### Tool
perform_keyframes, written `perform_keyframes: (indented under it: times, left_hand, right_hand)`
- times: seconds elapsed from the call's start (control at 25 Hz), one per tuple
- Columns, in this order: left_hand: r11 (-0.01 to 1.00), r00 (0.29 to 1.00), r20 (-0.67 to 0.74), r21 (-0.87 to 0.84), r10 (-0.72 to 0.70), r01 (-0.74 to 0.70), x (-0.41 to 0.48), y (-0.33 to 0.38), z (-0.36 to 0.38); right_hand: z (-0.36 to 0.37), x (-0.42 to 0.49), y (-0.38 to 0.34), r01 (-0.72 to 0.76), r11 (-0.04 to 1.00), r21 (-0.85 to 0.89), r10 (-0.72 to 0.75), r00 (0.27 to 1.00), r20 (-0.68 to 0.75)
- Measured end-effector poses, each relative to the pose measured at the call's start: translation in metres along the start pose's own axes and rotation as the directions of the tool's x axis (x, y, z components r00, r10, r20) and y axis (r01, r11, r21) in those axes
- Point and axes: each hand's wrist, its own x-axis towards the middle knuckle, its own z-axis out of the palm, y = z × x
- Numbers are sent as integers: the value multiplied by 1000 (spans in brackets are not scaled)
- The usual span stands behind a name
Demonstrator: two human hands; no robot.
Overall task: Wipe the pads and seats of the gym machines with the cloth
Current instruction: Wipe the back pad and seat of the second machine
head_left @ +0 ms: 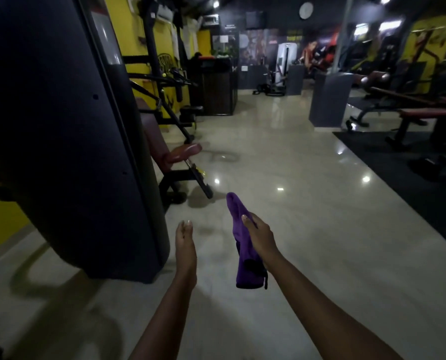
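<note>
presently: right hand (pixel 259 236) grips a purple cloth (pixel 242 245) mid-length, thumb on top, fingers wrapped behind; both ends hang free. left hand (pixel 185 245) holds nothing, fingers straight and together. the cloth is in the air over the glossy tiled floor (pixel 307 203), touching no pad. likely nearest target: the maroon seat (pixel 184 152) beyond the dark machine shroud (pixel 61 126), near on the left; benches (pixel 414 113) stand well apart on the right. risks, as judged: the dangling end drags or slips to the floor and picks up grit; the shroud hides the frame, so a shin could clip it; dim light leaves patches missed.
</note>
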Motion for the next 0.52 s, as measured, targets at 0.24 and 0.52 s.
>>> perform_keyframes:
  times: [0.24, 0.52]
  left_hand:
    - [999, 999, -30, 11, 41, -41, 197, 25, 94]
    - [996, 990, -105, -4, 93, -94, 391, 37, 190]
  right_hand:
    - [-8, 225, -16, 45, 999, -21, -44, 996, 82]
    - [1, 454, -16, 140, 988, -70, -127, 976, 174]
